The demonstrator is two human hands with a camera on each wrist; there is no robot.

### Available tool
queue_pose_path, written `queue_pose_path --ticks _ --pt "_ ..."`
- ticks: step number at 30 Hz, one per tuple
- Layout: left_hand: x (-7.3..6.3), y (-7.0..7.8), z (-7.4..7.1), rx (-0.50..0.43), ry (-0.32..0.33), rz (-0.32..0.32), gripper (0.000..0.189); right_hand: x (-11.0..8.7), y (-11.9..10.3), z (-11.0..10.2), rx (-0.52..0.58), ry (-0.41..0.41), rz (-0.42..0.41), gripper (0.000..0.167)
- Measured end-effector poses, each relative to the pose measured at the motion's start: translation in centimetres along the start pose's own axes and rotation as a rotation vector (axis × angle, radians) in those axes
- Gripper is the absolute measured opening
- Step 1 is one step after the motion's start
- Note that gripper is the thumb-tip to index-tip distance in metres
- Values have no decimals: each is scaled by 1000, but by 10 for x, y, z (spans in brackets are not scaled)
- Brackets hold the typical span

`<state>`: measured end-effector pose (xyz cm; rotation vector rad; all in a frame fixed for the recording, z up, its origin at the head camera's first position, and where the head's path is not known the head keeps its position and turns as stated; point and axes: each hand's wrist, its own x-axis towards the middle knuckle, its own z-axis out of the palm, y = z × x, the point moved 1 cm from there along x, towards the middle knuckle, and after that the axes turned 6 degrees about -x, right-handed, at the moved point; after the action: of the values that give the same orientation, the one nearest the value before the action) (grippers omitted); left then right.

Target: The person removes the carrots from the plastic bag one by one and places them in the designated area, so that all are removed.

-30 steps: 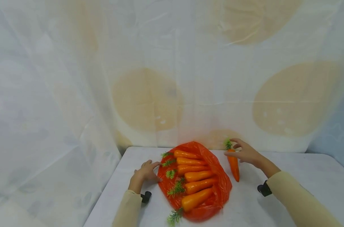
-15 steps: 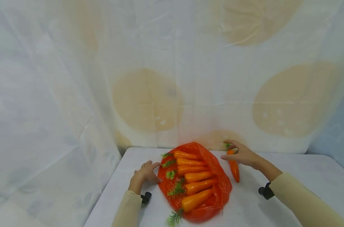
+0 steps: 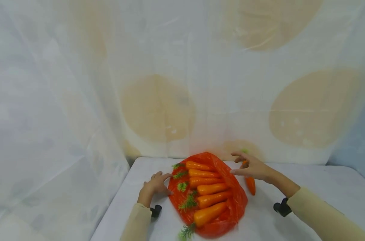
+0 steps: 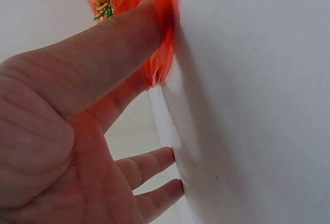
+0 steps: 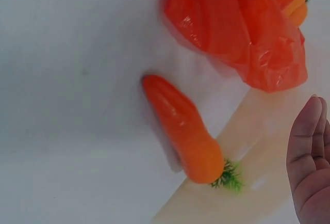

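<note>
A red plastic bag lies spread on the table with several orange carrots on it, their green tops pointing left. My left hand is at the bag's left edge. In the left wrist view its thumb and index finger touch the red film, spread apart, while two other fingers are straight. My right hand, fingers apart and holding nothing, hovers between the bag and a single carrot. In the right wrist view that carrot lies on the table, away from the hand.
The white table extends to the right of the bag. Behind it hangs a pale curtain with tan shapes, close to the table's back edge. Another curtain side hangs at the left.
My right hand has moved left from the single carrot toward the bag, leaving the carrot on the table. The left hand and the bag have stayed in place.
</note>
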<state>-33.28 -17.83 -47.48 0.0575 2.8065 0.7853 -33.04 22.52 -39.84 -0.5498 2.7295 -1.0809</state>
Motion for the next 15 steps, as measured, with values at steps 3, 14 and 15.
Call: queue_pose_path --ticks 3,14,15 --pt "0 2 -3 -8 -7 -19 67 -2 -5 0 24 -12 -31 78" --pt "0 2 -2 16 -8 17 64 -10 -19 12 147 -121 -107 78" --pt "0 2 -2 17 -6 18 64 -11 -21 13 147 -126 -112 78"
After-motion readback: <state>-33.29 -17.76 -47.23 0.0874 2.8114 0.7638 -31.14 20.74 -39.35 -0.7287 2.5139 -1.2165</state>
